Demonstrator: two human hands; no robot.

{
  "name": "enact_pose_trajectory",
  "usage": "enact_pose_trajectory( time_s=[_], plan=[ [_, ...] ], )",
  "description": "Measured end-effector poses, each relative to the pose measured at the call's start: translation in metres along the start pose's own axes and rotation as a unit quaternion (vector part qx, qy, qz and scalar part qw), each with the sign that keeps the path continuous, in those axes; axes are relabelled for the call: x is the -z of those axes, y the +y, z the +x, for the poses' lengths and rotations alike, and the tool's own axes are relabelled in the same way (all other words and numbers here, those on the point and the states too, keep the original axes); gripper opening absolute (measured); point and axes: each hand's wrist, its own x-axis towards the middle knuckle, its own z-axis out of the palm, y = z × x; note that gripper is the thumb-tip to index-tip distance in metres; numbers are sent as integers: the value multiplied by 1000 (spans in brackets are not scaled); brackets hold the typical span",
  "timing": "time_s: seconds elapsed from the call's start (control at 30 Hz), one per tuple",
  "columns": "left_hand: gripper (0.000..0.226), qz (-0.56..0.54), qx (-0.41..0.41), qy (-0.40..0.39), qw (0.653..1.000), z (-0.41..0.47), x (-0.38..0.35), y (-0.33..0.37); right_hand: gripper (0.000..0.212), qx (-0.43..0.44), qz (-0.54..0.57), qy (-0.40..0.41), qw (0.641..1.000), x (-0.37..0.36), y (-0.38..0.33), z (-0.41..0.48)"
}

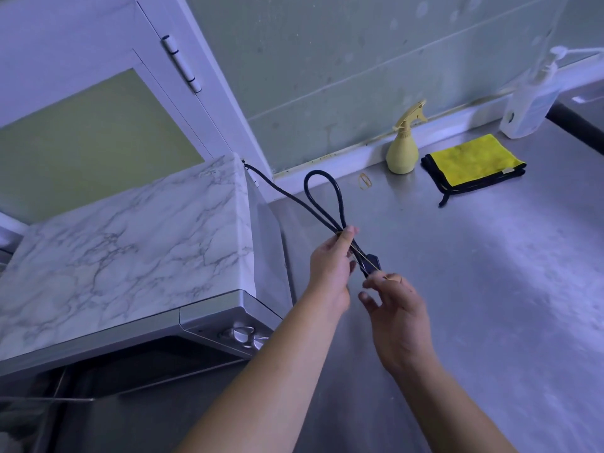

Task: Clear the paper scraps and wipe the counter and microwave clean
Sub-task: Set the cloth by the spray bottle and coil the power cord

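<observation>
At far left a cabinet door point(98, 125) rises behind the microwave point(130, 243), which stands on the left end of the steel worktop point(457, 273). The microwave has a marble-patterned top, and its knobs point(242, 333) show at the front right corner. A black cord point(330, 221) leaves the microwave's back corner and is folded into a loop above the worktop. The left hand point(330, 266) grips the gathered strands just below the loop, with the fingers curled round them. A thin band point(367, 260) runs taut from that grip, across the plug, down to the right hand point(395, 308). The right hand pinches the band between thumb and forefinger, its other fingers loosely spread. Further back, a second band point(365, 181) lies flat on the worktop near the wall. Just right of it stands a yellow spray bottle point(402, 155), upright against the wall ledge. Beside that lies a folded yellow cloth point(474, 161) with a black edge. A clear pump bottle point(529, 106) stands at the far right, behind the cloth.
</observation>
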Motion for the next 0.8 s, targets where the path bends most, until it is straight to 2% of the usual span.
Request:
enact_pose_trajectory(
  time_s=[0.07,0.17,0.3,0.37,0.47,0.53,0.67,0.8],
  plan=[
    [15,-49,9,-5,999,-1,-2,1,44,5,-115,0,993,6,2,0],
    [22,-56,-1,-4,998,-4,5,0,41,35,-331,50,942,19,11,-6],
    [19,-21,0,-21,1000,-5,26,-3,37,92,-439,72,891,33,6,-6],
    [18,6,6,-31,999,-5,31,0,38,134,-477,74,865,36,0,-4],
    [23,53,0,-21,998,-4,32,4,27,217,-512,37,830,32,-7,-5],
    [27,65,-7,-8,998,-4,30,4,25,241,-527,17,815,31,-9,-4],
    [24,74,6,-30,997,-4,30,5,26,179,-534,52,825,40,-18,14],
    [15,103,57,-28,993,-5,42,2,30,119,-591,55,796,42,-22,45]
  ],
)
